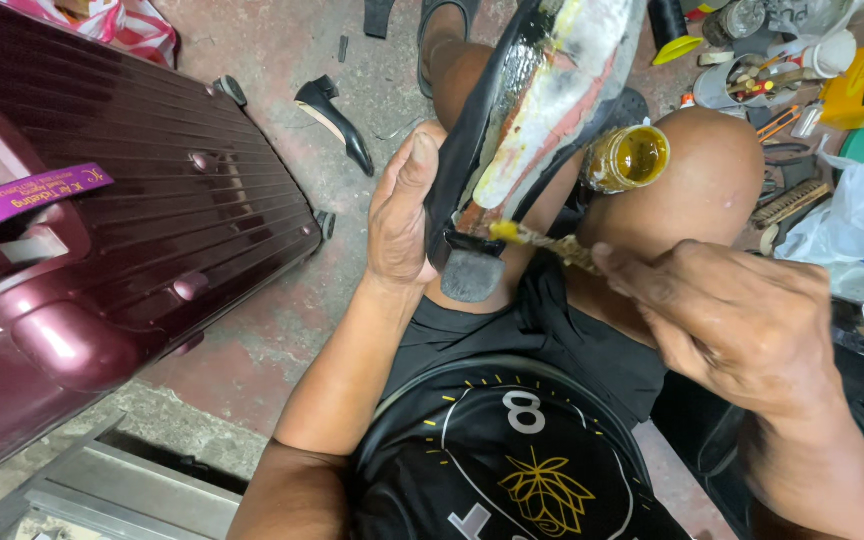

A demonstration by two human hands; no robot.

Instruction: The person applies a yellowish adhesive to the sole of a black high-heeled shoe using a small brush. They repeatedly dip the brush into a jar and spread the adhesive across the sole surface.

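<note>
Gluing step: left hand [399,215] grips upturned shoe [532,100], right hand [742,320] pinches brush [537,240] at heel; next likely needs redipping in glue jar [630,158].

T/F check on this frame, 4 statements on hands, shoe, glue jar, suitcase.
1. The left hand grips the upturned shoe by its edge. True.
2. The right hand is empty. False: it holds a glue-coated brush whose tip is at the shoe's heel end.
3. The open jar of amber glue rests on the knee. True.
4. The suitcase is blue. False: it is maroon, with a purple tag.
</note>
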